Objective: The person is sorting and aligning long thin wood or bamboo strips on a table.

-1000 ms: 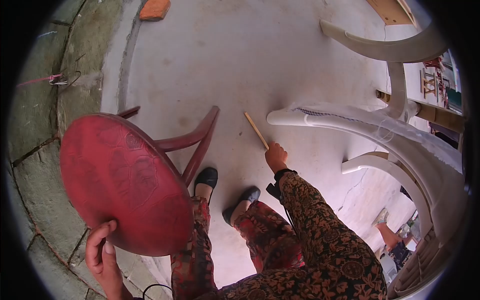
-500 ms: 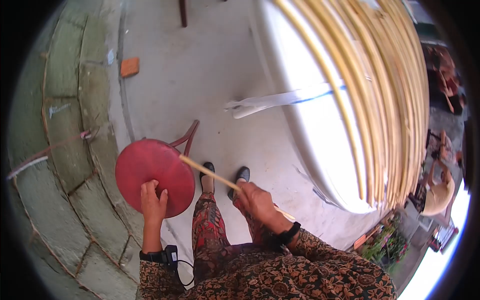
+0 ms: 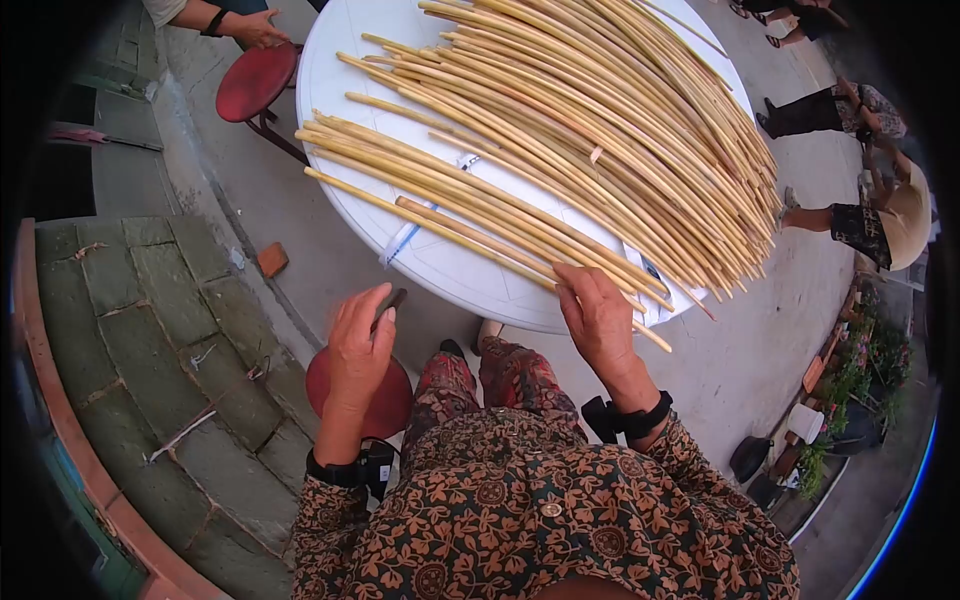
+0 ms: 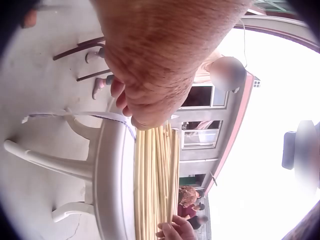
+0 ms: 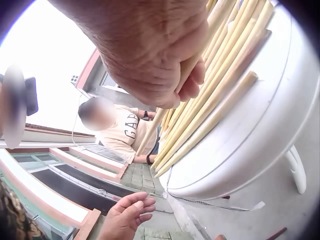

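Note:
Many long pale sticks (image 3: 560, 90) lie on a round white table (image 3: 345, 195). At the near edge, my right hand (image 3: 605, 325) grips one stick between thumb and curled fingers; the right wrist view shows the stick (image 5: 220, 22) passing through that hand (image 5: 150, 55). My left hand (image 3: 358, 345) is raised left of the table's edge, fingers loosely bent; in the right wrist view this hand (image 5: 125, 217) looks empty. A small dark shape (image 3: 395, 300) shows beside its thumb; I cannot tell what it is. Below it is a red round stool (image 3: 388, 400), partly hidden.
Another person's hand (image 3: 262, 30) is at a second red stool (image 3: 255, 82) at the far left. A brick (image 3: 272, 260) lies on the floor by stone paving (image 3: 150, 340). People and potted plants (image 3: 855, 370) are at the right.
The head view has swung to the table of sticks. My left hand has left the red stool's seat. My right hand has moved from above the floor and stool to the table's near edge.

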Motion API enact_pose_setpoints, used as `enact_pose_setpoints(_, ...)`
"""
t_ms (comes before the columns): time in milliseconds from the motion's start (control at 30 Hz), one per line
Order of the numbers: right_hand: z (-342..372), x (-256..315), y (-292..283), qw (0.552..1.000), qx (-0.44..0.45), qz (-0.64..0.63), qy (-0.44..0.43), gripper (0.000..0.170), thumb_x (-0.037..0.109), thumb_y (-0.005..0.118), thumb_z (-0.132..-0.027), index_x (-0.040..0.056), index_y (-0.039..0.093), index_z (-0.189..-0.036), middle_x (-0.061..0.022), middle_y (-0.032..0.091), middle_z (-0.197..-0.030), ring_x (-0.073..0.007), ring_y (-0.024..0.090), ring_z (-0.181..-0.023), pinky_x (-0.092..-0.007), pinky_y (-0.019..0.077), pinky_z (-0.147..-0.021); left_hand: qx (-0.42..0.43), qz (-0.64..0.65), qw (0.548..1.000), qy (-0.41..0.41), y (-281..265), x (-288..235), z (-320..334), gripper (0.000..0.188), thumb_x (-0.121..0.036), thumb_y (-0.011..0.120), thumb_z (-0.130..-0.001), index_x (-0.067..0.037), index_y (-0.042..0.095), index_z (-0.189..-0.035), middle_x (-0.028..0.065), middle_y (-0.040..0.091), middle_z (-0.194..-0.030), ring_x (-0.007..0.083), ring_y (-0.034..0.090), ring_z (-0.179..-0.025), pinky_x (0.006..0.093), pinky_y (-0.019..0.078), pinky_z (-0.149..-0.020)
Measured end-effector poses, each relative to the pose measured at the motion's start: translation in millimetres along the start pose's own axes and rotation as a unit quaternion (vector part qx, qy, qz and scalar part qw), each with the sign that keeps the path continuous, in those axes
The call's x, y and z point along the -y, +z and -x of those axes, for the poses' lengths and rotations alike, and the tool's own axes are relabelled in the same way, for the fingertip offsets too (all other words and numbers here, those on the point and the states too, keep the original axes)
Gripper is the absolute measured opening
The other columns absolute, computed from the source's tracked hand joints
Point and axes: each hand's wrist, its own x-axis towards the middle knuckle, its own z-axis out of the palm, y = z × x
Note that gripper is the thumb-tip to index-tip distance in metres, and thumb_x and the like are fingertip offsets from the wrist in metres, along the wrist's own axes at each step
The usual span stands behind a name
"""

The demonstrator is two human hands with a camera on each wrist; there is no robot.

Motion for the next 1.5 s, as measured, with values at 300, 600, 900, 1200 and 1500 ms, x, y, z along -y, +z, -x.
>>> enact_pose_setpoints(300, -58.3, -1.6, 17.8, 0.997, -0.064, -0.008, -0.043, 0.029, 0.006, 0.070, -0.082, 0.0126, 0.071, -0.110, -0.0034, 0.069, -0.087, -0.0248, 0.066, -0.080, -0.0383, 0.0528, -0.068, 0.238, 0.002, 0.965, 0.115, -20.8, -32.8, -58.1, 0.026, -0.010, 0.068, -0.089, -0.003, 0.066, -0.113, 0.0141, 0.069, -0.101, 0.0337, 0.066, -0.094, 0.0447, 0.0524, -0.082)
enact_pose_setpoints(600, -98.5, 35.8, 51.9, 0.998, -0.054, 0.019, 0.021, 0.035, 0.008, 0.070, -0.077, 0.0165, 0.073, -0.111, 0.0016, 0.066, -0.089, -0.0190, 0.061, -0.082, -0.0341, 0.0468, -0.072, 0.311, 0.097, 0.911, 0.252, -31.7, 0.2, -152.4, 0.029, -0.001, 0.071, -0.080, -0.001, 0.068, -0.110, 0.0108, 0.065, -0.084, 0.0295, 0.064, -0.074, 0.0381, 0.0532, -0.065)
enact_pose_setpoints(900, -97.7, 35.2, 88.2, 0.990, -0.115, 0.082, -0.013, 0.041, 0.012, 0.067, -0.076, 0.0161, 0.072, -0.116, 0.0006, 0.064, -0.097, -0.0175, 0.061, -0.087, -0.0332, 0.0464, -0.077, 0.338, 0.155, 0.847, 0.380, 3.0, 49.9, -190.8, 0.035, 0.000, 0.076, -0.074, -0.002, 0.069, -0.108, 0.0087, 0.064, -0.082, 0.0267, 0.063, -0.069, 0.0361, 0.0515, -0.060)
enact_pose_setpoints(1200, -68.6, 55.6, 119.4, 0.947, -0.263, 0.181, -0.037, 0.030, 0.008, 0.065, -0.079, 0.0158, 0.072, -0.107, 0.0006, 0.066, -0.095, -0.0209, 0.062, -0.091, -0.0367, 0.0466, -0.083, 0.251, 0.199, 0.827, 0.463, -2.7, 59.2, -176.3, 0.021, 0.007, 0.071, -0.082, 0.000, 0.071, -0.102, 0.0110, 0.070, -0.084, 0.0239, 0.067, -0.070, 0.0311, 0.0529, -0.065)
enact_pose_setpoints(1500, -33.3, 51.3, 139.4, 0.953, -0.254, 0.165, -0.020, 0.022, 0.014, 0.069, -0.083, 0.0177, 0.074, -0.104, 0.0013, 0.068, -0.097, -0.0198, 0.063, -0.096, -0.0355, 0.0476, -0.088, 0.030, 0.018, 0.883, 0.468, -4.5, 78.3, -163.5, 0.029, 0.003, 0.067, -0.085, -0.003, 0.068, -0.113, 0.0124, 0.068, -0.112, 0.0298, 0.064, -0.104, 0.0379, 0.0502, -0.091)
